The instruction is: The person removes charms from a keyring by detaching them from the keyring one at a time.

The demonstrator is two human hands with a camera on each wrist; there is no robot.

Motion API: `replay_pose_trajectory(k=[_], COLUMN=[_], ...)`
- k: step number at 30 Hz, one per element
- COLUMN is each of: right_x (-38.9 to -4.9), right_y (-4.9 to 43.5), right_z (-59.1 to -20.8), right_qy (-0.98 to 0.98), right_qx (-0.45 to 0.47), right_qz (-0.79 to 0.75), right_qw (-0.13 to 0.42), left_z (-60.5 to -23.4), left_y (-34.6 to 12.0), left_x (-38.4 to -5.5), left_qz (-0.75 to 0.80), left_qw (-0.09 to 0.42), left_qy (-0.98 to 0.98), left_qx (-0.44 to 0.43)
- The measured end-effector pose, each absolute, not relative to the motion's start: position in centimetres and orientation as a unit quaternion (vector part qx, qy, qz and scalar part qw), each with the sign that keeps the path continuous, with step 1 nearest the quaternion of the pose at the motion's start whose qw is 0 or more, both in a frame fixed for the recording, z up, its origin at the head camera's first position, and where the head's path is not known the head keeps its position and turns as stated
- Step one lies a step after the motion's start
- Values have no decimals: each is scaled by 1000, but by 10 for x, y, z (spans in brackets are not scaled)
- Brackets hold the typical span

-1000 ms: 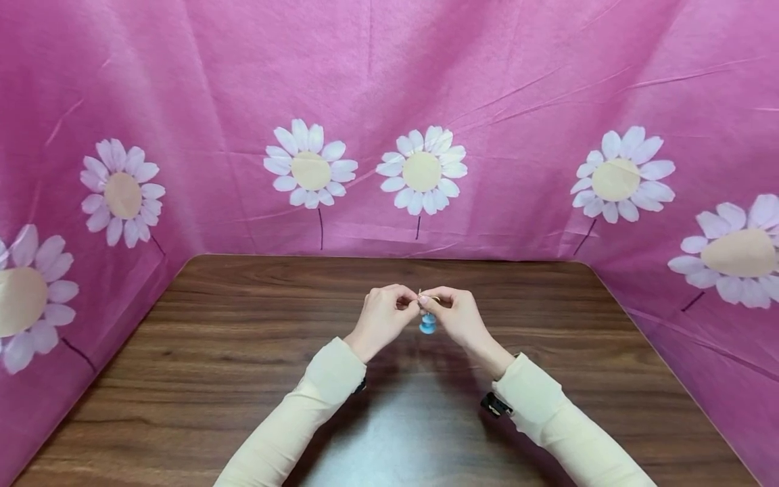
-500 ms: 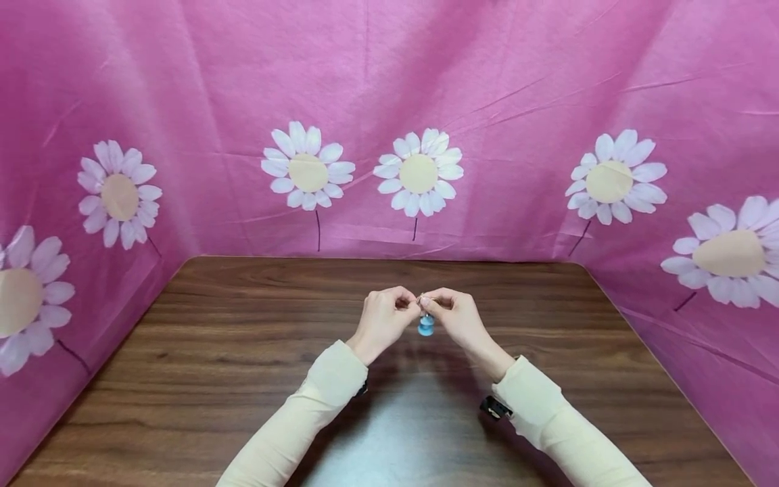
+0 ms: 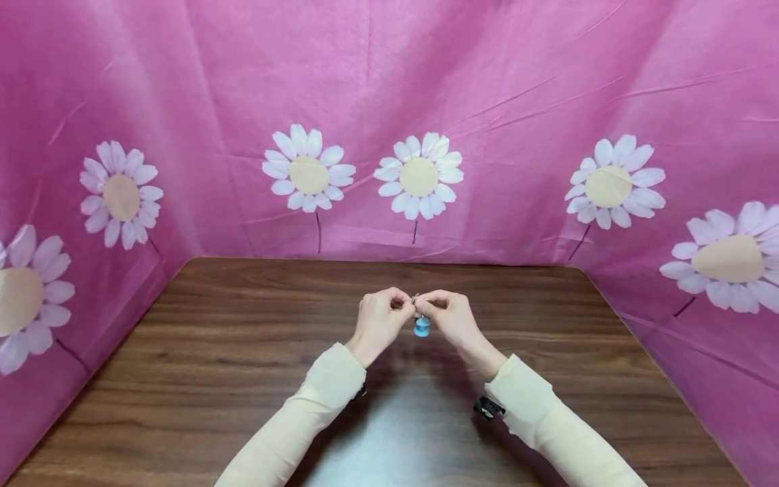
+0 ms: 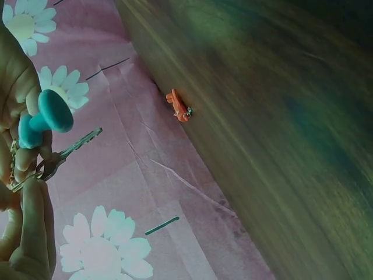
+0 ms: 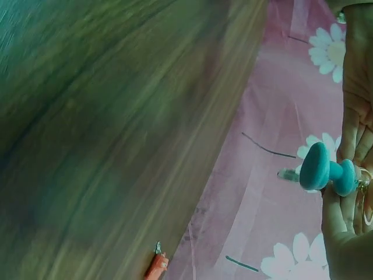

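Both hands meet above the far middle of the table. My left hand (image 3: 379, 321) pinches a metal key (image 4: 81, 143) at its head; its blade points away from the fingertips in the left wrist view. My right hand (image 3: 455, 321) pinches a gold key ring (image 5: 366, 175), mostly hidden by the fingers. From it hangs a teal-blue charm (image 5: 316, 167) shaped like a small dumbbell, with two rounded ends and a narrow neck. In the head view the charm dangles just below the right fingertips, off the tabletop.
A small orange figure-like trinket (image 4: 179, 107) with a metal fitting lies near the far edge of the wooden table (image 3: 243, 379). Pink cloth (image 3: 517, 67) printed with white daisies surrounds the table on three sides. Black bands (image 3: 489, 408) sit at the wrists.
The hands and the dangling charm shift slightly left and the fingertips adjust around the ring. The same pinching holds continue.
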State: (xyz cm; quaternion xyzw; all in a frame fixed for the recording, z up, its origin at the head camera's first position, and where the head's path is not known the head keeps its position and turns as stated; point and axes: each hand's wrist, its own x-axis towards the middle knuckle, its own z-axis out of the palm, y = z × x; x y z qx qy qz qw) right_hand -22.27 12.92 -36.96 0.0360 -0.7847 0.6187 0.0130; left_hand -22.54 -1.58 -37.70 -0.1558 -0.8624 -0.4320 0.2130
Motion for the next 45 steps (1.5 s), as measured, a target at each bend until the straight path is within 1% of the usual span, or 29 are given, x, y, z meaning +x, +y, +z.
replay_pose_trajectory(k=[4, 8, 10, 13, 16, 18, 20, 22, 25, 27, 29, 31, 35, 40, 42, 45], right_x=[-221, -222, -224, -228, -231, -232, -232, -231, -229, -229, -229, -230, -232, -232, -232, -231], right_y=[126, 129, 133, 139, 145, 148, 149, 150, 149, 149, 149, 151, 156, 160, 159, 156], right_z=[-370, -372, -374, -375, -373, -369, -365, -362, -358, -358, -358, -359, -359, -360, -361, -364], right_qy=[-802, -815, -821, -820, -824, -829, -837, -839, -839, -840, -842, -845, -831, -799, -793, -792], right_qx=[64, 97, 119, 153, 179, 189, 199, 202, 197, 192, 188, 188, 180, 163, 155, 144], right_qz=[593, 571, 558, 550, 533, 519, 503, 497, 499, 500, 500, 495, 514, 556, 567, 576], right_qw=[39, 36, 15, -33, -73, -85, -87, -90, -90, -86, -82, -81, -114, -160, -159, -141], left_z=[-376, -378, -380, -380, -380, -380, -381, -383, -385, -386, -387, -386, -385, -383, -382, -380], left_y=[-18, -20, -22, -26, -31, -33, -33, -31, -29, -29, -29, -29, -31, -35, -35, -34], left_x=[-226, -227, -226, -225, -226, -227, -229, -232, -233, -233, -233, -232, -233, -234, -234, -232], left_qz=[-445, -457, -451, -441, -436, -435, -441, -465, -515, -535, -533, -514, -472, -417, -390, -352], left_qw=[205, 172, 151, 129, 140, 154, 153, 124, 56, 41, 54, 91, 162, 217, 233, 255], left_qy=[-859, -860, -866, -872, -870, -865, -857, -843, -818, -807, -808, -813, -816, -819, -827, -835], left_qx=[-147, -148, -154, -169, -182, -197, -216, -241, -248, -247, -245, -259, -293, -327, -332, -337])
